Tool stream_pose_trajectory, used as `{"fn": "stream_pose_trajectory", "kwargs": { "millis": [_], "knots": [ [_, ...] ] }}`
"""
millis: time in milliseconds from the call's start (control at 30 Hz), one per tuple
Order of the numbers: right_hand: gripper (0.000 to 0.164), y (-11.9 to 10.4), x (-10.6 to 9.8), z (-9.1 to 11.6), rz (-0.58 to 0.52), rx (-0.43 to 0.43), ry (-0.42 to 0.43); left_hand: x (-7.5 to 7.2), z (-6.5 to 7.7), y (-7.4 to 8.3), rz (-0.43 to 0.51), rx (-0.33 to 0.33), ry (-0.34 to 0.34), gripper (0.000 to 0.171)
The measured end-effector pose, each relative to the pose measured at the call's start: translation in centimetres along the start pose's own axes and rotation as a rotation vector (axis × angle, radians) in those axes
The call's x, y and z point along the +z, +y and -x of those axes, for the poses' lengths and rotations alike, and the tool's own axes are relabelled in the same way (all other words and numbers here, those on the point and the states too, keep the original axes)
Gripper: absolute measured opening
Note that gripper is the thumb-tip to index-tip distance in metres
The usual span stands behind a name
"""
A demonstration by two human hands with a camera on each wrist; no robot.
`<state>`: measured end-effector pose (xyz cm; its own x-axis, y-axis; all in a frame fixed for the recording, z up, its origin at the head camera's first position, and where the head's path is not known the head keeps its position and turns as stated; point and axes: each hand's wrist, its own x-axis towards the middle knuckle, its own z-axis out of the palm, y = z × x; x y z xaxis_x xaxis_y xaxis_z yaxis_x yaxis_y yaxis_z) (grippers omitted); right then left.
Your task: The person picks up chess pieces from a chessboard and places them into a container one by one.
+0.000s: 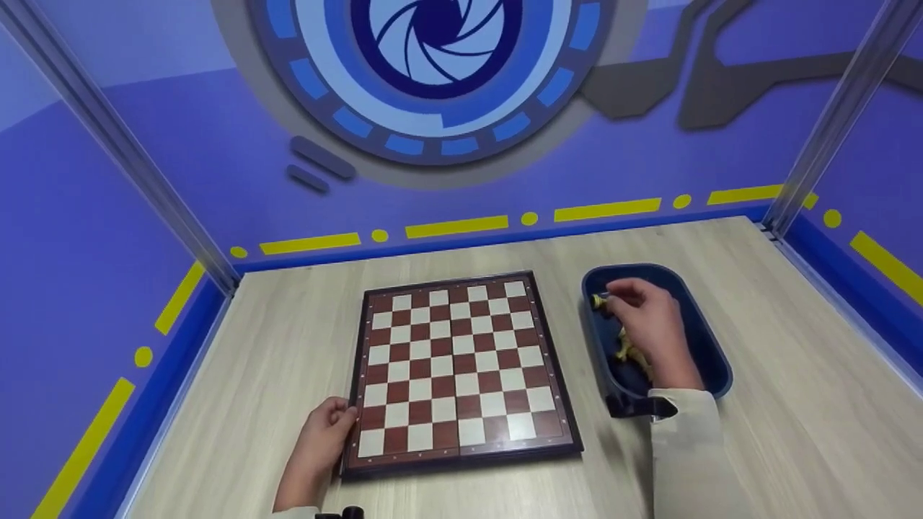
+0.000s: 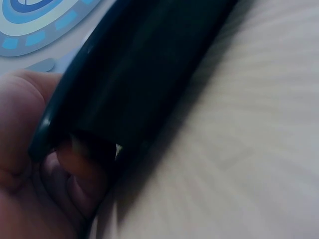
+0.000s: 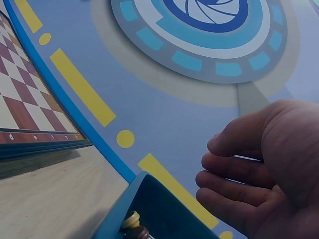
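Note:
A chessboard (image 1: pixel 454 375) with brown and white squares lies on the table, no pieces on it. At its near left side my left hand (image 1: pixel 322 440) grips the edge; in the left wrist view the thumb lies outside the dark rim (image 2: pixel 139 74) and curled fingertips (image 2: pixel 82 167) reach into an opening in it. Over the blue bin (image 1: pixel 696 317) hovers my right hand (image 1: pixel 649 321), fingers loosely bent. Nothing shows between them in the right wrist view. Beside its fingertips, in the bin, is a yellowish chess piece (image 1: pixel 599 301); more pieces (image 1: pixel 626 351) lie partly hidden below the hand.
The bin stands right of the board with a strip of wooden table (image 1: pixel 566 324) between them. Blue-purple panels (image 1: pixel 447 209) wall off the back and both sides. Grey metal posts (image 1: pixel 822 122) stand at the back corners.

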<state>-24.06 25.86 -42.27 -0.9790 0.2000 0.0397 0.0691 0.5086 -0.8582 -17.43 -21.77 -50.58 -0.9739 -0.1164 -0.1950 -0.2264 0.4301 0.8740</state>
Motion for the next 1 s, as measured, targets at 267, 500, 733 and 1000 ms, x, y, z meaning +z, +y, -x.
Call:
{"fn": "stream_pose_trajectory", "kwargs": {
  "millis": [267, 500, 733, 1000],
  "knots": [
    [0.029, 0.2, 0.0, -0.2, 0.004, -0.014, 0.029, 0.3, -0.6, 0.4, 0.009, -0.010, 0.013, 0.017],
    [0.029, 0.5, 0.2, 0.2, 0.021, -0.043, 0.049, 0.2, -1.1, 0.7, -0.052, 0.028, -0.015, 0.017],
    [0.023, 0.5, 1.0, 0.3, 0.054, -0.156, 0.079, -0.6, -1.3, 1.2, -0.118, 0.029, -0.053, 0.013],
    [0.019, -0.1, 1.6, 0.2, 0.075, -0.235, 0.093, -2.0, -1.6, 3.0, -0.339, 0.064, -0.022, 0.031]
  ]
}}
